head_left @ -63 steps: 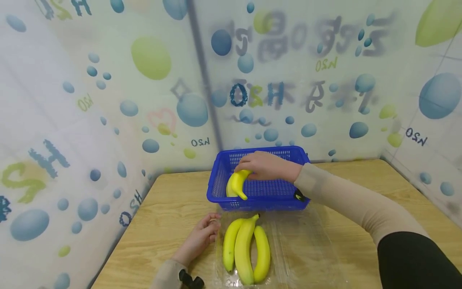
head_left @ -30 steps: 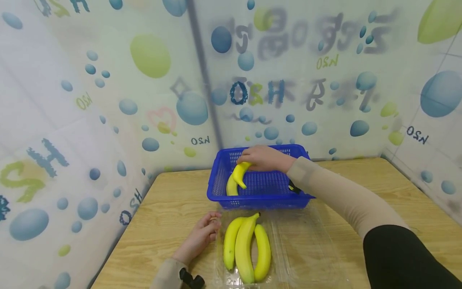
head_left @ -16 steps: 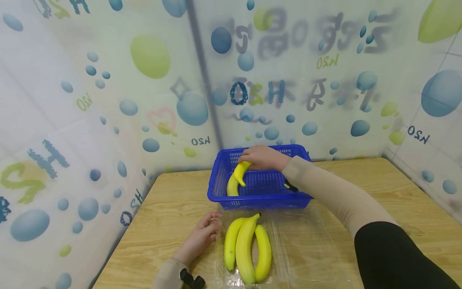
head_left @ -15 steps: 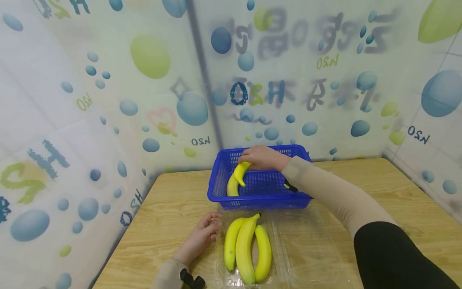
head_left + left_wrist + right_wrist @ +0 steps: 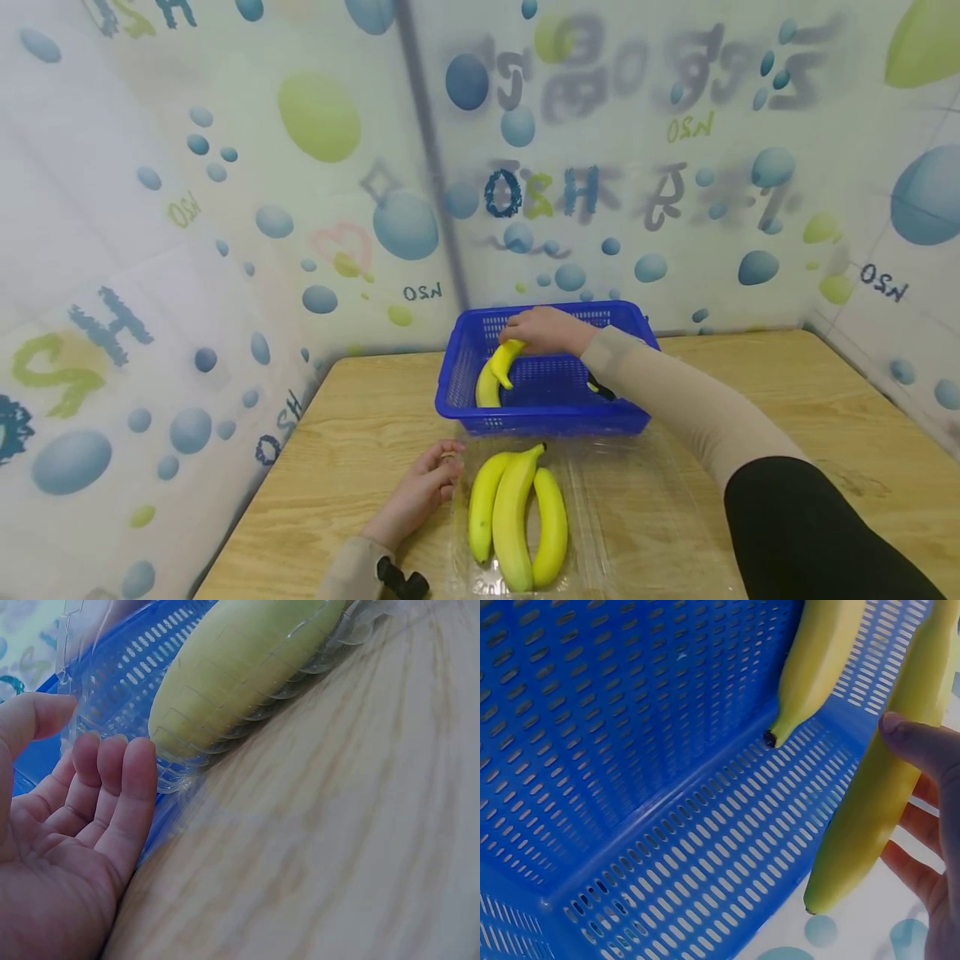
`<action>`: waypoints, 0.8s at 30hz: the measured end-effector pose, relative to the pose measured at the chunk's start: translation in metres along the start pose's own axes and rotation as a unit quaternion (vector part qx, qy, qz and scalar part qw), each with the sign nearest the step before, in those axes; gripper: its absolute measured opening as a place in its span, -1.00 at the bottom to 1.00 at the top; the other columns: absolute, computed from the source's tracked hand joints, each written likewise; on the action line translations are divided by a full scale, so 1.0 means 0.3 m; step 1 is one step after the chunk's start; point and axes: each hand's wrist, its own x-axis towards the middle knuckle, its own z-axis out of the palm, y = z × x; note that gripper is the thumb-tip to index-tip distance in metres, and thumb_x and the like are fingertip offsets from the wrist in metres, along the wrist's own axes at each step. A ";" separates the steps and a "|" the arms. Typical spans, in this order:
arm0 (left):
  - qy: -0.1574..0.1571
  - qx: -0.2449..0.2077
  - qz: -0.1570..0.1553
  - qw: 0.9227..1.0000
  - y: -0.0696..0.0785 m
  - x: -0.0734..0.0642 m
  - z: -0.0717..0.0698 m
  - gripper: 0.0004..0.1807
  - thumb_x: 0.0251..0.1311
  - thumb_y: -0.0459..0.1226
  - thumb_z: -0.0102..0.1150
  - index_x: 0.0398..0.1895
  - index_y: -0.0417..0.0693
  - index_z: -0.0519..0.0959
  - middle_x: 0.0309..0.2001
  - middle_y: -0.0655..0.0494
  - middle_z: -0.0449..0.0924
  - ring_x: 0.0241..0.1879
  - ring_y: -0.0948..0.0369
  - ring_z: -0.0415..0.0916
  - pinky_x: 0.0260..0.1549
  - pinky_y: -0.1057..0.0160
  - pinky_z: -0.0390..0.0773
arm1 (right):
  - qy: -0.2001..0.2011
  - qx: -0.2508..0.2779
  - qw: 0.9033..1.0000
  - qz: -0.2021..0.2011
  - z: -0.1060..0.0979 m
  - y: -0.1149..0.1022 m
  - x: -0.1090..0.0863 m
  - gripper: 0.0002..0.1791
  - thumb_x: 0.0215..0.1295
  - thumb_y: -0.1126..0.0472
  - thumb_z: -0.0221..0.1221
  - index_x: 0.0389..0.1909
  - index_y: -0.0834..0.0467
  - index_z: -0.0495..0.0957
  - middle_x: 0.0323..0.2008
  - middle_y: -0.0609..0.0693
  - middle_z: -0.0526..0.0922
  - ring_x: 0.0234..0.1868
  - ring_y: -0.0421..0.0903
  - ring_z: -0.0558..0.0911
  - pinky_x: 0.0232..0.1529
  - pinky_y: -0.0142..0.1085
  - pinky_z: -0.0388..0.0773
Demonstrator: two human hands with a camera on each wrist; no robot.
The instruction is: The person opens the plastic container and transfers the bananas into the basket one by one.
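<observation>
My right hand point(image 5: 547, 329) grips a yellow banana point(image 5: 877, 787) in the blue plastic basket point(image 5: 555, 421), with the thumb across one side and fingers behind. Another banana point(image 5: 817, 667) lies in the basket's left part. In front of the basket, three bananas point(image 5: 512, 517) lie side by side in the left half of an unfolded clear plastic box point(image 5: 637, 517). My left hand point(image 5: 420, 487) rests at the box's left edge. The left wrist view shows its fingers loosely bent, fingertips at the clear wall point(image 5: 172, 776) beside one banana's end point(image 5: 240, 675).
The wooden table point(image 5: 360, 417) bears the basket and the box. A curtain-like wall point(image 5: 337, 167) with a bubble print stands close behind the basket and along the left side. More of it shows at the right.
My right hand and its banana have shifted back within the basket, and the banana's lower tip has drawn away from the front rim. My left hand stays by the box.
</observation>
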 end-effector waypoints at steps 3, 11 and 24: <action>0.000 -0.001 0.002 1.000 -0.003 0.000 0.002 -0.71 0.32 -0.35 0.03 0.06 -0.16 0.29 -0.37 0.17 0.31 -0.47 0.29 0.25 -0.47 0.41 0.30 | -0.008 0.001 1.000 0.003 0.017 0.009 0.001 -0.70 0.25 0.15 0.30 0.00 0.03 0.61 -0.13 -0.03 0.64 -0.17 -0.07 0.61 -0.09 -0.23 0.56; -0.002 -0.002 0.006 1.000 -0.010 0.005 0.006 -0.66 0.33 -0.36 0.02 0.10 -0.27 0.24 -0.38 0.18 0.32 -0.47 0.31 0.26 -0.47 0.42 0.32 | -0.035 -0.009 0.999 0.021 0.065 0.041 -0.003 -0.71 0.24 0.15 0.31 -0.02 0.03 0.60 -0.12 -0.04 0.64 -0.14 -0.07 0.61 -0.09 -0.23 0.56; -0.003 -0.010 0.006 1.000 -0.004 0.004 -0.001 -0.74 0.34 -0.36 0.01 0.05 -0.13 0.31 -0.38 0.18 0.33 -0.47 0.31 0.28 -0.45 0.42 0.38 | -0.107 0.011 0.991 0.075 0.115 0.043 -0.005 -0.68 0.25 0.23 0.29 0.04 0.05 0.62 -0.07 -0.02 0.64 -0.09 -0.05 0.61 -0.04 -0.18 0.54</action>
